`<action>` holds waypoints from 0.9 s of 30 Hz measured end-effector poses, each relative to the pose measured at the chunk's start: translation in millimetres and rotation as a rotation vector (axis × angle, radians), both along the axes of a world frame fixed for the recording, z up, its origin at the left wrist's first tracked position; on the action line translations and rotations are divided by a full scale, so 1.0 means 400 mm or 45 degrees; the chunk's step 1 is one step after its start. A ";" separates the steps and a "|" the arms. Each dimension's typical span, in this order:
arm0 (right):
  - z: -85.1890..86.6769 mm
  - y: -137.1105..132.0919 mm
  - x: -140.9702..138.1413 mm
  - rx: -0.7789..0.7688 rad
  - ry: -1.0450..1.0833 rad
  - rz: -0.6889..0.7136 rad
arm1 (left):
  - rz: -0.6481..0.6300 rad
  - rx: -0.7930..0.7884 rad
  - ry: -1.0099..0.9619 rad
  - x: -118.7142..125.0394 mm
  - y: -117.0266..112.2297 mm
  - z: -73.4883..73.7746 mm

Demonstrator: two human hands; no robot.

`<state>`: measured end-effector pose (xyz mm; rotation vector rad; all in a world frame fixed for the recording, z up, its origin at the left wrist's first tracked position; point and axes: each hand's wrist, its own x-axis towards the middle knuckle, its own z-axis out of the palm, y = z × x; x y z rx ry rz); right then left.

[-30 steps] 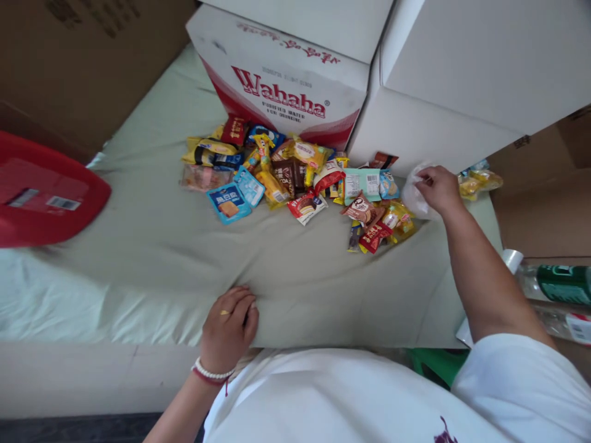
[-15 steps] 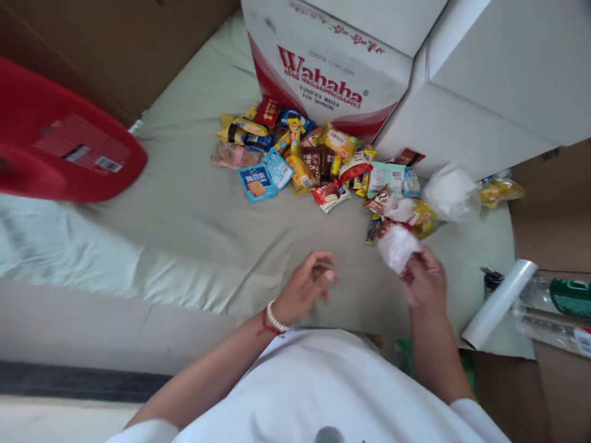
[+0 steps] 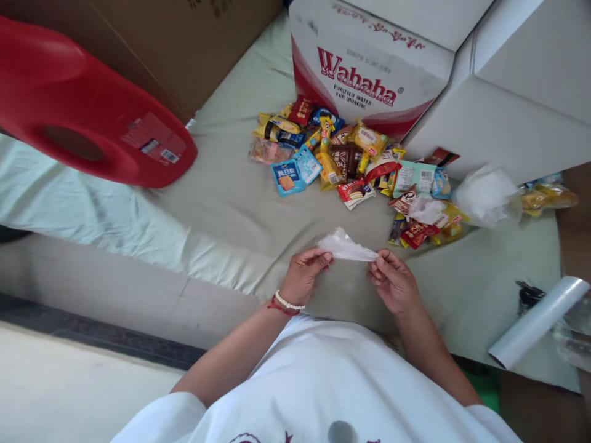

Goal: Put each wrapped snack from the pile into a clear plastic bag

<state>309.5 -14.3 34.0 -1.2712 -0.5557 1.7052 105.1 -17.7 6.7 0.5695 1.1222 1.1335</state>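
Between my two hands stretches a thin, whitish plastic bag (image 3: 347,246), folded into a narrow shape. My left hand (image 3: 305,271), with a beaded bracelet at the wrist, pinches its left end. At the other end, my right hand (image 3: 393,280) grips it between thumb and fingers. Beyond the hands lies a pile of wrapped snacks, among them a blue snack packet (image 3: 287,178) and a red-and-white snack packet (image 3: 356,193). Another crumpled whitish plastic piece (image 3: 427,210) rests on the right part of the pile.
Behind the snacks stands a white-and-red Wahaha carton (image 3: 364,80). A large red jug (image 3: 115,117) is at the left. To the right are a bundle of white plastic bags (image 3: 487,194), a film roll (image 3: 538,323) and a dark object (image 3: 529,296). Pale green cloth (image 3: 231,227) covers the surface.
My right hand has brought the plastic bag leftward from beside the snacks. My left hand, earlier holding nothing, now grips its other end. The bag is pulled out between them, and the view has shifted left.
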 end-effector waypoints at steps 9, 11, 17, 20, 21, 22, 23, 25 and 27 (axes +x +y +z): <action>-0.007 -0.030 0.017 0.394 -0.864 0.516 | 0.150 0.293 0.104 -0.072 -0.006 0.027; 0.003 -0.023 0.016 0.677 -1.045 0.521 | 0.048 0.364 0.120 -0.069 -0.005 0.033; -0.018 0.029 -0.014 0.814 -0.807 0.485 | 0.077 0.385 0.089 -0.051 0.000 0.045; -0.030 0.045 0.008 0.417 -0.376 0.077 | 0.218 0.341 0.153 -0.069 0.004 0.034; -0.031 0.047 0.018 0.291 -0.212 -0.022 | 0.225 0.330 0.192 -0.077 0.004 0.029; -0.031 0.047 0.029 0.181 -0.063 -0.085 | 0.222 0.320 0.234 -0.084 0.002 0.023; -0.031 0.046 0.038 0.088 0.058 -0.116 | 0.214 0.309 0.267 -0.091 0.000 0.018; -0.034 0.040 0.051 -0.044 0.186 -0.135 | 0.195 0.284 0.293 -0.103 -0.007 0.009; -0.039 0.029 0.061 -0.085 0.146 -0.164 | 0.194 0.278 0.278 -0.116 -0.015 0.001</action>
